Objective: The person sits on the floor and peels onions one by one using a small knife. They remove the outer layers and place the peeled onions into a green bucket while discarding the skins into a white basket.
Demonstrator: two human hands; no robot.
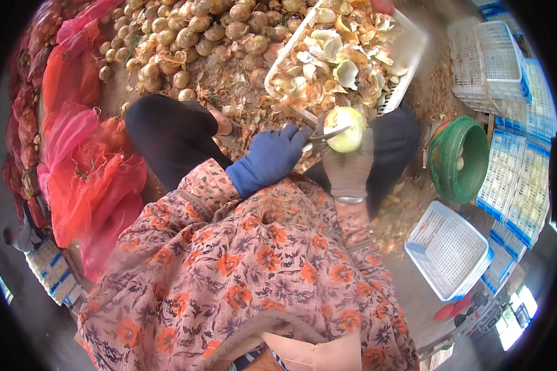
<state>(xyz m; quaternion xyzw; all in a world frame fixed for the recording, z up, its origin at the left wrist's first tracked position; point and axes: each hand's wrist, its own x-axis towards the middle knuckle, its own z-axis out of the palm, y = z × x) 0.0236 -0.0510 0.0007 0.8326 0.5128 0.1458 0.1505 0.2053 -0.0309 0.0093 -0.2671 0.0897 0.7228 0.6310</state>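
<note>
My left hand (pixel 274 155), in a blue glove, grips a small knife (pixel 329 135) whose blade lies against an onion (pixel 345 126). The onion is pale green-white, with some brownish skin at its top left. My right hand (pixel 348 169), in a thin brownish glove, cradles it from below, above my right thigh. Just beyond, a white plastic crate (pixel 278 69) holds a heap of onion peels (pixel 325 51). The knife's handle is mostly hidden by my left fingers.
Unpeeled onions (pixel 185 37) are piled on the ground ahead. Red mesh sacks (pixel 88 181) lie on the left. To the right stand a green mesh-lined bucket (pixel 464 157), a white plastic basket (pixel 450 255) and stacked crates (pixel 501 171). Loose skins (pixel 250 120) litter the ground between my legs.
</note>
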